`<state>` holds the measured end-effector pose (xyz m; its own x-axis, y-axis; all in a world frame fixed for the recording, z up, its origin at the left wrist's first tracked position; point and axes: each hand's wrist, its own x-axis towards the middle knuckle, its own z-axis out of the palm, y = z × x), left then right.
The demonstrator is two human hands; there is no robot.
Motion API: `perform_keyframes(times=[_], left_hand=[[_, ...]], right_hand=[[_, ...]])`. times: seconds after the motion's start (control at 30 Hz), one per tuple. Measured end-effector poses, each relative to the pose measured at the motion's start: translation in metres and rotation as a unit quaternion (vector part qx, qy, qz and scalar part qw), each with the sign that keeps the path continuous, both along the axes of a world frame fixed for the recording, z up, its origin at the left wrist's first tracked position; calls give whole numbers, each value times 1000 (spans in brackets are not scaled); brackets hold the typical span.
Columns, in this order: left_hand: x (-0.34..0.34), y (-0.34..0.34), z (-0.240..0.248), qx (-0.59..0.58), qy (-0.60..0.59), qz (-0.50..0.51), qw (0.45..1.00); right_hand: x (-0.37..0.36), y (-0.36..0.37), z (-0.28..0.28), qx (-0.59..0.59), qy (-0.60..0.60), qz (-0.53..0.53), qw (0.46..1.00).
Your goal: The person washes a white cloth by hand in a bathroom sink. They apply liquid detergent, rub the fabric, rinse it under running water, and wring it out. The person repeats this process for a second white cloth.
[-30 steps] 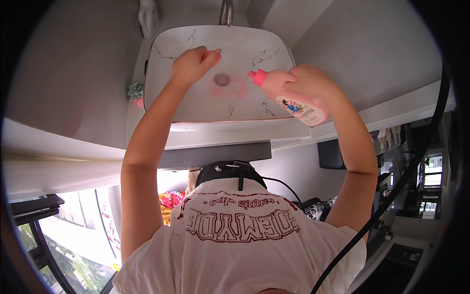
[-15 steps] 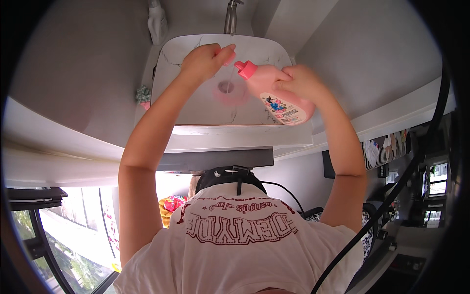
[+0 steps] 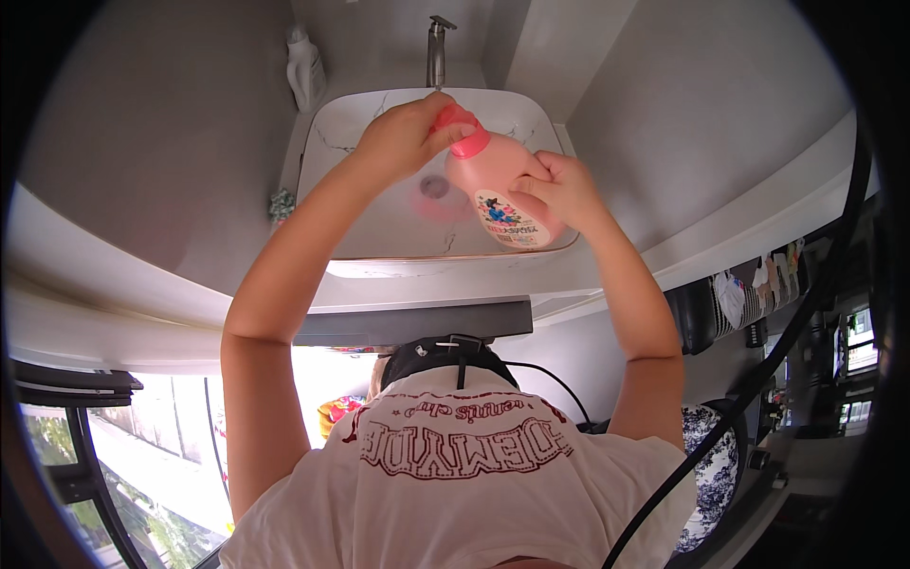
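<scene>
A pink detergent bottle [image 3: 493, 175] with a printed label hangs tilted over the white basin [image 3: 322, 213], its top toward the upper left. My right hand [image 3: 559, 190] is closed around its handle. At the mouth, the fingers of my left hand [image 3: 403, 137] are wrapped on a darker pink cap [image 3: 452, 120], which touches the bottle's collar. Whether the cap is fully seated cannot be made out. Below the bottle, a pinkish puddle [image 3: 431, 207] lies around the drain [image 3: 434, 186].
A metal faucet [image 3: 436, 57] rises behind the basin's far edge. At the back left stands a white jug [image 3: 303, 71]. A small grey-green bunched item [image 3: 282, 205] sits left of the basin. A black cable [image 3: 749, 389] crosses on the right.
The cap in my left hand has come onto the bottle's mouth; they were apart before. My right hand has brought the bottle leftward and more upright. The pink liquid has spread thinner.
</scene>
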<state>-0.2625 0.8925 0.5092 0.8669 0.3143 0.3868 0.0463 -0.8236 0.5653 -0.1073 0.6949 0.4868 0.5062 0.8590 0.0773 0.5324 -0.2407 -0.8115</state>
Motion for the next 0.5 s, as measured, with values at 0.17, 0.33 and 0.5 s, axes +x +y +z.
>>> perform_keyframes(times=[0.17,0.33,0.5], left_hand=[[-9,5,12,8,-27,-132,991],[-7,-1,16,56,86,-54,993],[-12,7,15,94,28,-122,988]], right_hand=[[5,-3,-7,15,4,11,1000],[4,-5,-9,16,1,9,1000],[3,-6,-7,11,-40,11,999]])
